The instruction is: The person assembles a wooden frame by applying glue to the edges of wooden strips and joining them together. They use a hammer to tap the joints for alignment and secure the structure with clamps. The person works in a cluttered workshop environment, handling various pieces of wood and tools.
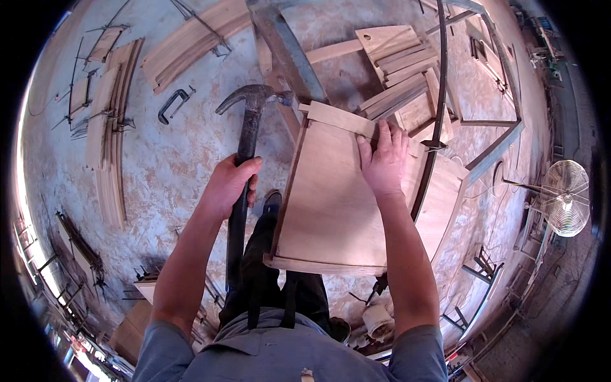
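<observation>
A claw hammer (pixel 252 99) with a dark handle is gripped in my left hand (pixel 233 181), its head up and claw pointing left. Just right of it lies a wooden panel assembly (pixel 337 197), a pale sheet edged by strips of wood. My right hand (pixel 386 159) rests on its far part, fingers spread over the edge strip and thumb out to the left. A long dark bar clamp (pixel 425 181) crosses the panel close to the right hand. The hammer's head is apart from the panel's far left corner.
A metal frame (pixel 289 51) stands under and beyond the panel. Stacked boards (pixel 114 127) and a C-clamp (pixel 174 105) lie on the floor at left. More wooden pieces (pixel 407 63) lie beyond. A fan (pixel 565 198) stands far right, a white bucket (pixel 378 321) near my legs.
</observation>
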A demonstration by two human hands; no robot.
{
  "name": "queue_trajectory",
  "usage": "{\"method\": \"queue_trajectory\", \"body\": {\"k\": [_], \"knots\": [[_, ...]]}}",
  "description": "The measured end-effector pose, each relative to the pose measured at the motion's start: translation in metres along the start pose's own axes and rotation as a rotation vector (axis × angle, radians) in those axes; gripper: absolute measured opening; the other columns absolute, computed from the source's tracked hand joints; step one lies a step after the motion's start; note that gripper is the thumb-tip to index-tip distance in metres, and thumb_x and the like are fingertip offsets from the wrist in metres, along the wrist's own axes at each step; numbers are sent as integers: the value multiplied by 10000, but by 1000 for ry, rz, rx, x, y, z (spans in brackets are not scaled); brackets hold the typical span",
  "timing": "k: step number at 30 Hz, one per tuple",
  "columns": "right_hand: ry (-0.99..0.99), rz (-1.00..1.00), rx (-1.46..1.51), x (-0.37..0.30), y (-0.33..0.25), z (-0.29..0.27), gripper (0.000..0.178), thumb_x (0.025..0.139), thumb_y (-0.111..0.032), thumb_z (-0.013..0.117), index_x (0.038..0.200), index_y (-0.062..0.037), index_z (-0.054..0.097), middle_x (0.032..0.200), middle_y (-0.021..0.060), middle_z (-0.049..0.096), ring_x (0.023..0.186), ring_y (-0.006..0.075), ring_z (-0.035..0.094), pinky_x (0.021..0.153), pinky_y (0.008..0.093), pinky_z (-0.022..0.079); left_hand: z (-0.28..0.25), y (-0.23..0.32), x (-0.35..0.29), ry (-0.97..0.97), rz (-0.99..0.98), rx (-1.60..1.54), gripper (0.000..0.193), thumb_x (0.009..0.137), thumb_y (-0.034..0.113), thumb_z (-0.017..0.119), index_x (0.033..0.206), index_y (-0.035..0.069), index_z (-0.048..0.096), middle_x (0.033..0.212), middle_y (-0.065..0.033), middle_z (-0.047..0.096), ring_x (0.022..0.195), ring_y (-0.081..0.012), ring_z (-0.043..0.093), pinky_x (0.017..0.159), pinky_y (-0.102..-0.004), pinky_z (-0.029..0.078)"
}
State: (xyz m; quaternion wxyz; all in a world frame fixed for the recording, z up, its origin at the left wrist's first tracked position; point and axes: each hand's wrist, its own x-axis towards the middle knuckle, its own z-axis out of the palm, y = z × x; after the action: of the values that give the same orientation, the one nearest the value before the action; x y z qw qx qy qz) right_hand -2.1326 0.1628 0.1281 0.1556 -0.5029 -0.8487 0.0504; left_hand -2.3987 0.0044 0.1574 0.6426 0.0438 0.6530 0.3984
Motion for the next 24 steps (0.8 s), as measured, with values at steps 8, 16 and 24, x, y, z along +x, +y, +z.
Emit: {"method": "queue_trajectory", "body": {"k": [8,16,24], "knots": [[23,5,-22,2,-1,-1,538,842,-317,678,1244,18,557,1189,176,547,1129,361,477,1002,465,372,3,1,6,-28,-48,2,220,887,240,652,908,72,511,630,-16,522,452,-128,488,423,-302,427],[12,16,-14,3,-1,0,559,815,-357,703,1223,-4,556,1180,184,540,1141,371,472,1012,484,362,0,12,4,21,-25,61,221,879,243,658,888,72,519,623,-14,531,445,-129,502,413,-301,432],[-4,24,-34,4,0,0,566,813,-369,703,1230,-17,553,1188,169,545,1163,370,465,1030,482,348,-8,17,8,145,49,-9,222,866,236,660,886,55,532,621,-20,532,440,-133,509,398,-305,436]]}}
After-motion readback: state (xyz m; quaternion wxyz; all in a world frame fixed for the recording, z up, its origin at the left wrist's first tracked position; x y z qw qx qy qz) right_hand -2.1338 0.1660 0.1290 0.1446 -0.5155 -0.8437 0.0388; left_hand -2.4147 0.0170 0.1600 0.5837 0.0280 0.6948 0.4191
